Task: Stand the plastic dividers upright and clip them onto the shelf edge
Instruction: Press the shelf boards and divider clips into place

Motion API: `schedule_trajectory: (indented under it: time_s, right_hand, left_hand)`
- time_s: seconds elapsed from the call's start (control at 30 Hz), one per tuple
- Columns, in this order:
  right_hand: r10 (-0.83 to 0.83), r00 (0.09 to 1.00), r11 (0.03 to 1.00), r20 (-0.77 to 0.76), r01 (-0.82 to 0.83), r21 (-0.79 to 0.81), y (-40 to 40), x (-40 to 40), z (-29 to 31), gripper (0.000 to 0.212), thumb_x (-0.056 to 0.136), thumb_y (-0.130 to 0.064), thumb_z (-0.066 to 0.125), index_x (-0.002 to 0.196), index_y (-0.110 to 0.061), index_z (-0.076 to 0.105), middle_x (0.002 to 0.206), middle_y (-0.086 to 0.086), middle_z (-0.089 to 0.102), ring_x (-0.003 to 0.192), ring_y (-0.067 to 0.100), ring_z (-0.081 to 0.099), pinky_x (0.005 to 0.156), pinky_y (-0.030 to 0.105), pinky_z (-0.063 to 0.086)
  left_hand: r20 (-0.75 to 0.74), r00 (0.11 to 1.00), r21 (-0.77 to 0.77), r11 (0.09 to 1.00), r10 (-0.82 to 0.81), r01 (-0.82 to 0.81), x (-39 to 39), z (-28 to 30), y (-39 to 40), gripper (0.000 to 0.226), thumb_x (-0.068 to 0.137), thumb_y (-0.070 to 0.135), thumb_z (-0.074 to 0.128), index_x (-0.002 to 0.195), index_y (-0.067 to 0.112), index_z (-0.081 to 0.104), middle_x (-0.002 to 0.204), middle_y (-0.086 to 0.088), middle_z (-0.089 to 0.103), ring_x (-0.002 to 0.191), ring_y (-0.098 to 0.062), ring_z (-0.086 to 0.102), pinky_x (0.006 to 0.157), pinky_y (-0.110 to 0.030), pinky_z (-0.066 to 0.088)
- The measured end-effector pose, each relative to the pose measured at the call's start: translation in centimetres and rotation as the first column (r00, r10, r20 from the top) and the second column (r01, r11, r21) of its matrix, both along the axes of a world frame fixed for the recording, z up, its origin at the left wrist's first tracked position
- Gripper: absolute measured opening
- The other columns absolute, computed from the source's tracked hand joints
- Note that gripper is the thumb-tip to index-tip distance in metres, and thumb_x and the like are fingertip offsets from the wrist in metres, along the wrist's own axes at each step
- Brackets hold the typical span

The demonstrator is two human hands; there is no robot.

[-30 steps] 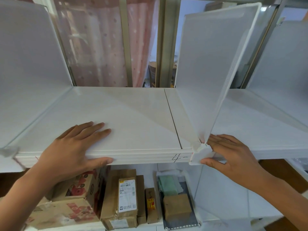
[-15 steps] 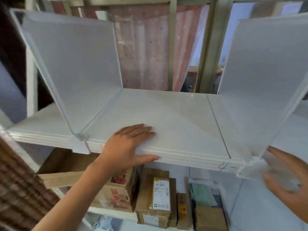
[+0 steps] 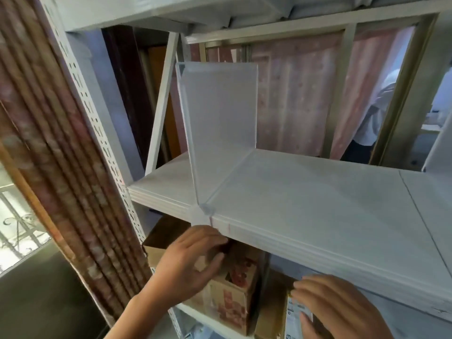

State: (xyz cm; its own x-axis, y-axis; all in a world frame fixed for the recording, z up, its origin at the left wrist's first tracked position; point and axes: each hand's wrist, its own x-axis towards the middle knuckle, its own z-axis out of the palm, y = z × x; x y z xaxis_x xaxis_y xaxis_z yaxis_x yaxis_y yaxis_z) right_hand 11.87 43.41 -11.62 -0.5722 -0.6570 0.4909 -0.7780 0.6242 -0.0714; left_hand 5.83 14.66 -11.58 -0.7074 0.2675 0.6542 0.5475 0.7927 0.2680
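A translucent white plastic divider (image 3: 220, 123) stands upright on the white shelf (image 3: 318, 204), its front clip (image 3: 203, 214) seated over the shelf's front edge. My left hand (image 3: 188, 263) is just below that clip, under the shelf edge, fingers spread and holding nothing. My right hand (image 3: 337, 307) hangs lower right below the shelf, fingers loosely apart, also holding nothing. A sliver of another divider (image 3: 437, 145) shows at the far right edge.
A perforated white upright post (image 3: 97, 133) and a brown patterned curtain (image 3: 49, 143) stand to the left. Cardboard boxes (image 3: 230, 289) sit on the lower shelf beneath my hands. Behind the shelf hangs a pink curtain (image 3: 305, 94), and a person (image 3: 369, 113) stands beyond.
The view has swung left. My left hand left the shelf top and dropped below the left divider's clip. My right hand came away from the right divider and lowered.
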Motion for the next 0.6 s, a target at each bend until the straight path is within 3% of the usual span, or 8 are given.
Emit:
schedule_trajectory:
  time_s: [0.03,0.07,0.17,0.27,0.33,0.4,0.5,0.6]
  right_hand:
    - [0.002,0.994,0.999,0.109,-0.007,0.043,1.0,-2.5,0.6,0.02,0.076,-0.028,0.074,0.095,-0.021,0.079,0.108,-0.006,0.074,0.105,0.013,0.066,0.1,0.03,0.044]
    - [-0.11,0.993,0.993,0.045,0.108,0.045,1.6,-4.2,1.3,0.025,0.079,-0.032,0.072,0.099,-0.019,0.079,0.11,-0.004,0.074,0.107,0.015,0.065,0.102,0.031,0.043]
    - [-0.313,0.948,0.944,0.059,0.304,0.131,1.4,-7.7,3.0,0.051,0.086,-0.05,0.058,0.123,-0.018,0.07,0.13,0.003,0.067,0.122,0.019,0.056,0.111,0.036,0.035]
    - [-0.472,0.863,0.86,0.181,0.405,0.311,1.4,-10.6,4.0,0.08,0.083,-0.077,0.038,0.152,-0.038,0.03,0.161,-0.007,0.032,0.144,0.014,0.034,0.116,0.035,0.021]
    - [-0.579,0.798,0.784,0.165,0.491,0.38,2.4,-11.7,4.5,0.091,0.072,-0.095,0.019,0.151,-0.054,-0.002,0.163,-0.021,-0.003,0.151,0.003,0.005,0.122,0.027,0.007]
    - [-0.604,0.777,0.762,0.178,0.498,0.414,2.4,-12.0,4.1,0.09,0.067,-0.098,0.01,0.144,-0.06,-0.016,0.156,-0.028,-0.021,0.148,-0.003,-0.01,0.122,0.026,-0.001]
    - [-0.628,0.761,0.74,0.16,0.521,0.426,2.1,-11.9,4.1,0.09,0.068,-0.098,0.013,0.145,-0.06,-0.016,0.157,-0.029,-0.019,0.15,-0.002,-0.006,0.124,0.029,0.001]
    - [-0.638,0.754,0.738,0.16,0.537,0.409,1.7,-11.6,4.2,0.09,0.07,-0.096,0.018,0.147,-0.058,-0.01,0.16,-0.027,-0.015,0.149,-0.003,-0.006,0.124,0.029,0.001]
  left_hand:
    - [-0.023,0.998,0.03,0.998,0.062,-0.062,-0.4,0.1,-2.1,0.03,0.088,0.024,0.077,0.117,0.017,0.072,0.117,0.01,0.066,0.116,-0.01,0.06,0.091,-0.037,0.054]
    - [-0.024,0.991,0.042,0.991,0.128,-0.127,-0.9,0.2,-4.3,0.034,0.086,0.028,0.079,0.117,0.019,0.07,0.116,0.01,0.064,0.115,-0.011,0.059,0.091,-0.037,0.054]
    - [0.102,0.964,-0.03,0.969,0.246,-0.245,-3.8,0.7,-9.7,0.061,0.082,0.055,0.076,0.133,0.03,0.055,0.136,0.015,0.053,0.135,-0.007,0.044,0.112,-0.035,0.041]
    - [0.148,0.976,-0.251,0.961,0.159,-0.119,-7.5,0.8,-12.2,0.082,0.084,0.076,0.058,0.152,0.034,0.04,0.158,0.019,0.036,0.152,0.0,0.016,0.126,-0.043,0.014]
    - [0.111,0.991,-0.35,0.936,0.078,-0.034,-9.5,0.9,-12.1,0.082,0.086,0.079,0.051,0.154,0.035,0.038,0.161,0.02,0.031,0.153,0.001,0.013,0.127,-0.045,0.005]
    - [0.055,0.998,-0.364,0.931,-0.003,0.023,-10.7,1.0,-11.7,0.076,0.087,0.078,0.052,0.148,0.033,0.048,0.156,0.018,0.037,0.15,-0.003,0.026,0.126,-0.046,0.016]
    - [-0.01,0.995,-0.327,0.94,-0.101,0.092,-11.9,0.9,-11.4,0.067,0.087,0.073,0.057,0.139,0.031,0.06,0.148,0.016,0.043,0.142,-0.01,0.044,0.116,-0.044,0.039]
    - [-0.003,0.986,-0.315,0.936,-0.165,0.156,-12.4,1.0,-11.6,0.064,0.085,0.07,0.063,0.135,0.03,0.064,0.145,0.013,0.051,0.139,-0.008,0.047,0.113,-0.042,0.043]
